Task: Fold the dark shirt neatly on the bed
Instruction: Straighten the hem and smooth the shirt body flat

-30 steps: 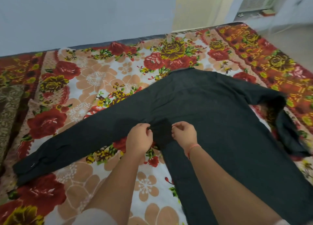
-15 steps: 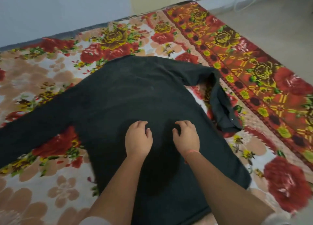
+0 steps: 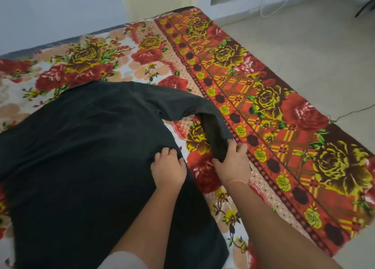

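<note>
The dark shirt (image 3: pixel 85 147) lies spread flat on the bed's floral sheet (image 3: pixel 97 57). Its right sleeve (image 3: pixel 211 122) bends back toward me beside the body. My left hand (image 3: pixel 168 167) rests on the shirt's right edge, its fingers bent on the cloth. My right hand (image 3: pixel 233 163) grips the end of the right sleeve, thumb on one side and fingers on the other. The shirt's left part runs out of view at the left edge.
The bed's right border (image 3: pixel 284 126), red with yellow roses, ends at a pale tiled floor (image 3: pixel 304 45). A blue wall (image 3: pixel 50 11) stands behind the bed. A thin cable (image 3: pixel 353 111) trails across the floor at right.
My view has swung right. Both hands moved from the middle of the shirt to its right side; the right hand has taken hold of the right sleeve's end.
</note>
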